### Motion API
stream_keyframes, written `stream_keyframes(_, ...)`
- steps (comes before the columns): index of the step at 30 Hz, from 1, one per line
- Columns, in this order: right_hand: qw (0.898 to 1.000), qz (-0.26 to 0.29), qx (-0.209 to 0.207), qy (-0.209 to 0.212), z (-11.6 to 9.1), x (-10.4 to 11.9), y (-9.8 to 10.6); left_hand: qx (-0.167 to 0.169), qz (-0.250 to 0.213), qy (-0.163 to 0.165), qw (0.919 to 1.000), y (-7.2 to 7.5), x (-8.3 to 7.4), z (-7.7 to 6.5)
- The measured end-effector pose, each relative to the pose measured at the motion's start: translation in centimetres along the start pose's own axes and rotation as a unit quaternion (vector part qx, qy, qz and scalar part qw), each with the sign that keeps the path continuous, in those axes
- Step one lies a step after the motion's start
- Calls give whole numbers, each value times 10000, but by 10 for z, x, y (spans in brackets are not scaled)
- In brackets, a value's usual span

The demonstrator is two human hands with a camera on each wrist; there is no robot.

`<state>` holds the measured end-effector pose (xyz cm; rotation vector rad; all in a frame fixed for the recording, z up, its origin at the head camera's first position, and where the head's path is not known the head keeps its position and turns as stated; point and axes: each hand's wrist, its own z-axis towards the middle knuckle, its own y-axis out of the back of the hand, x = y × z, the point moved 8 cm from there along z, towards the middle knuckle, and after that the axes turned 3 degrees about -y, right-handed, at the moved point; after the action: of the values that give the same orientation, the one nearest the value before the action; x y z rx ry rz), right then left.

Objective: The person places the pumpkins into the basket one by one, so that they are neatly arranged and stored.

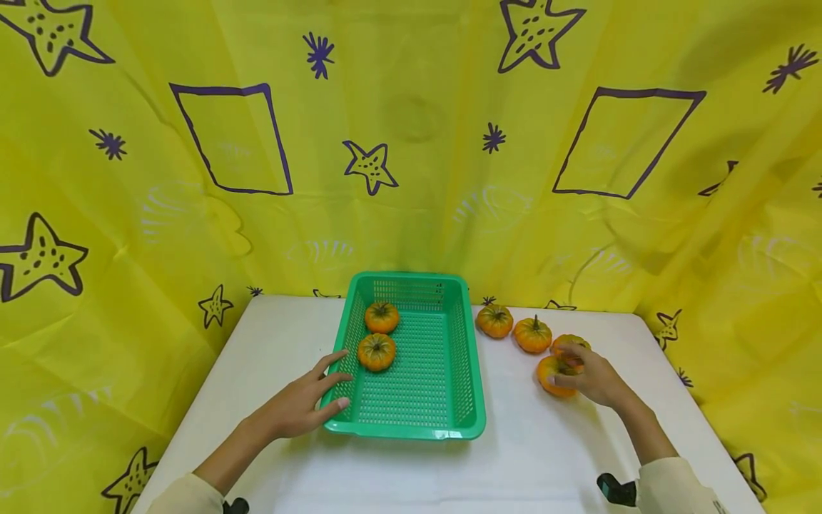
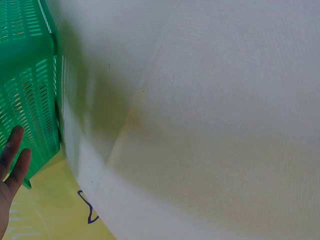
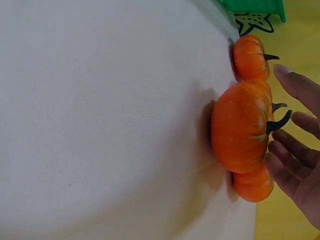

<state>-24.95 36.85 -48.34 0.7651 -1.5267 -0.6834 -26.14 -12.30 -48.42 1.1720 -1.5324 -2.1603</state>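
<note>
A green plastic basket (image 1: 417, 378) stands on the white table, with two small orange pumpkins (image 1: 377, 353) inside along its left wall. My left hand (image 1: 298, 403) is at the basket's left rim with fingers spread; in the left wrist view two fingers (image 2: 18, 170) show against the slotted wall. To the right of the basket, several more pumpkins (image 1: 532, 334) sit in a slanting row. Over the nearest pumpkin (image 3: 240, 127) is my right hand (image 1: 594, 375), its fingers and thumb apart close to the dark curved stem. That hand partly covers the pumpkin (image 1: 570, 343) just behind.
The white table (image 1: 514, 457) reaches back to a yellow curtain (image 1: 424, 143) printed with purple starfish and frames. This curtain also hangs along both sides. Dark wrist devices (image 1: 618, 490) show at the sleeves.
</note>
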Motion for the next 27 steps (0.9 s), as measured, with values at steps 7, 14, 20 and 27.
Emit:
stream_keyframes(7, 9997, -110, -66, -193, -1, -14, -3, 27, 22, -8, 10000, -2, 0, -1)
stream_keyframes(14, 9990, -188, 72, -394, -1, -28, -9, -8, 54, -31, 10000, 0, 0, -1)
stream_keyframes(20, 9984, -37, 147, -540, -1, -34, -12, -4, 61, -8, 10000, 0, 0, 0)
stream_keyframes(27, 9983, 23, 179, -558, -1, -37, -18, -2, 95, 15, 10000, 0, 1, 0)
